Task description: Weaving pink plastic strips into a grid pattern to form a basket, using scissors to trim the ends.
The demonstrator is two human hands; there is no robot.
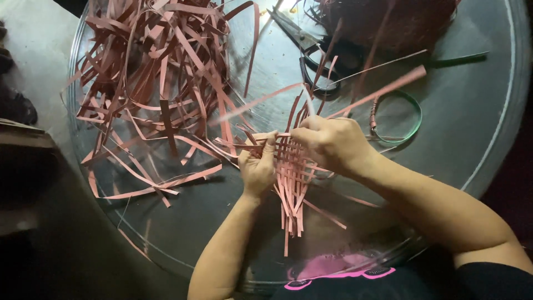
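Salmon-pink strips form a criss-cross woven mat [291, 166] on a dull grey metal tray [477, 111]. Left of the mat lies a tangled pile of strips [161, 83], same pink. Beyond it, black scissors [311, 50]; right, a green ring [397, 116].

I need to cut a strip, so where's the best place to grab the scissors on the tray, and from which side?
Take the scissors by their dark loop handles, which lie nearest the woven piece; the blades point away toward the tray's far edge. Come from the near right side, probably with the right hand, since loose strips crowd the left. A few strips cross the handles.
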